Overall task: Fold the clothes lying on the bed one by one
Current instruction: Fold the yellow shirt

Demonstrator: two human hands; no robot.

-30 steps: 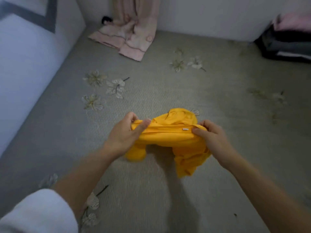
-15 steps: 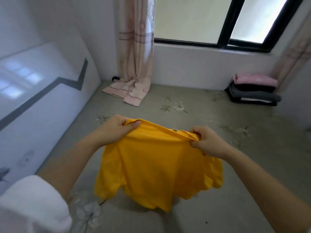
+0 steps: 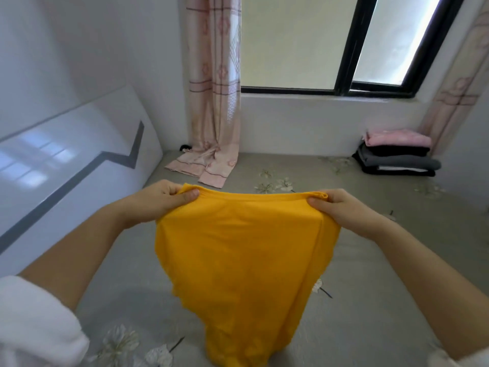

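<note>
A yellow garment (image 3: 238,260) hangs spread out in the air above the grey flowered bed (image 3: 370,260). My left hand (image 3: 161,200) pinches its top left corner and my right hand (image 3: 341,207) pinches its top right corner. The top edge is stretched taut between them. The cloth narrows downward and its lower end drops out of the bottom of the view. A stack of folded clothes (image 3: 397,154), pink on top of black and grey, sits at the far right corner of the bed.
A white headboard with a grey zigzag stripe (image 3: 79,160) runs along the left. A pink curtain (image 3: 211,102) hangs at the back, its end lying on the bed. The window (image 3: 344,49) is behind it.
Both hands lifted the yellow garment off the bed and moved apart, so it went from bunched to spread and hanging. My view tilted up to show the window and wall.
</note>
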